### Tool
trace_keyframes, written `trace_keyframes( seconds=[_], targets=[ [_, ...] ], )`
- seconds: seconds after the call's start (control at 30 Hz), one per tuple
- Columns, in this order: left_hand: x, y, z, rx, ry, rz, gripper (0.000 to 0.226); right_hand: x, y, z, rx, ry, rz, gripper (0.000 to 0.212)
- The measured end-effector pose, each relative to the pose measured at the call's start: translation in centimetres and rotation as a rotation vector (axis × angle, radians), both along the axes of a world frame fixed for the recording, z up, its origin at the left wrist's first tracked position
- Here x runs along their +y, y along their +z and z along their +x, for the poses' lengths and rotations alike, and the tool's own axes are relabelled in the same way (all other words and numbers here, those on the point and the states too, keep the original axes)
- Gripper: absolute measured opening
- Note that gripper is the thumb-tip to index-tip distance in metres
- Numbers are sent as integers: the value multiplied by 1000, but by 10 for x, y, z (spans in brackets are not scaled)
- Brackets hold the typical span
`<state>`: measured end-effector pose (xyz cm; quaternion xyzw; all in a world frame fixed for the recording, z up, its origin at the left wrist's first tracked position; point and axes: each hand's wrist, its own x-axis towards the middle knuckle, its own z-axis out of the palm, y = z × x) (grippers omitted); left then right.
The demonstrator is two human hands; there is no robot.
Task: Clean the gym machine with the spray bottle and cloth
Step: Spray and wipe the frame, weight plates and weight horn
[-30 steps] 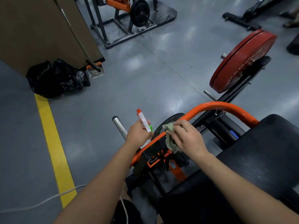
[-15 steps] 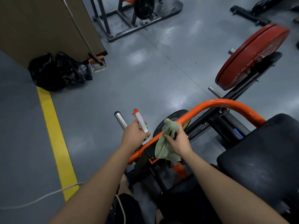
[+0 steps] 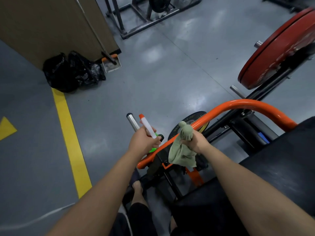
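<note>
Head view: The left hand (image 3: 142, 141) grips the spray bottle (image 3: 148, 128), white body and orange nozzle pointing up and away, just left of the gym machine's orange curved bar (image 3: 242, 104). The right hand (image 3: 197, 141) clutches the green cloth (image 3: 183, 147) against that bar; the cloth hangs below. A red weight plate (image 3: 276, 48) sits at right.

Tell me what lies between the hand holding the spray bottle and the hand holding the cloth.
Head view: the machine's orange bar crosses the gap between the left hand, gripping the spray bottle, and the right hand, gripping the cloth.
</note>
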<state>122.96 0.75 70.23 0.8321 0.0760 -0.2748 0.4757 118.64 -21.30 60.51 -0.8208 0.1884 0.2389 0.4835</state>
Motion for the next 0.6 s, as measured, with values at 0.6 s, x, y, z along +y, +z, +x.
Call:
trace_keyframes(
  seconds=[0.6],
  targets=[
    [-9, 11, -9, 24, -90, -77, 17, -3, 68, -3, -305, -390, -28, 35]
  ],
)
